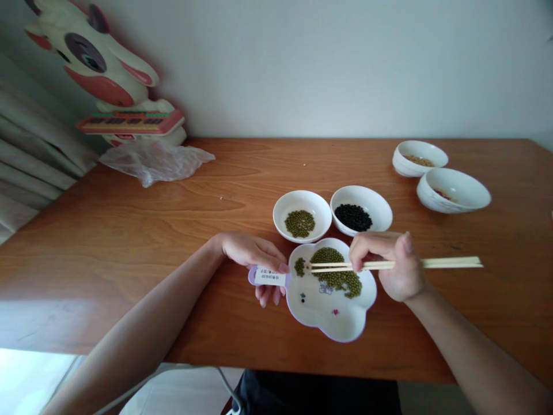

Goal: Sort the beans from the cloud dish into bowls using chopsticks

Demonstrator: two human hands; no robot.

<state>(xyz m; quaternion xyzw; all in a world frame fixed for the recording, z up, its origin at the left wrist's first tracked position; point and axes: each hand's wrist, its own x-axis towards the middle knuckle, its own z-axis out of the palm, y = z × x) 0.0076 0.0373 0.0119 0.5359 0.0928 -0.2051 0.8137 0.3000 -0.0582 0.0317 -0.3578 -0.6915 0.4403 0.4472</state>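
Observation:
My left hand (259, 256) grips the purple, labelled handle (254, 276) of a white flower-shaped dish (330, 323), thumb on top and fingers beneath. Inside the dish lie green mung beans (332, 271) in a large patch and a small cluster at the left. A dark bean (303, 300) seems to lie near the lower left. Pinched in my right hand (391, 262) is a pair of chopsticks (449, 263), their tips over the dish's left part beside the small cluster. Whether the tips hold a bean is too small to tell.
Just behind the dish stand a white bowl (280, 222) of mung beans and a white bowl (382, 210) of black beans. Two more white bowls are at the back right, one (401, 164) with tan contents. A plastic bag (159, 161) and cow-shaped toy keyboard (133, 122) sit back left.

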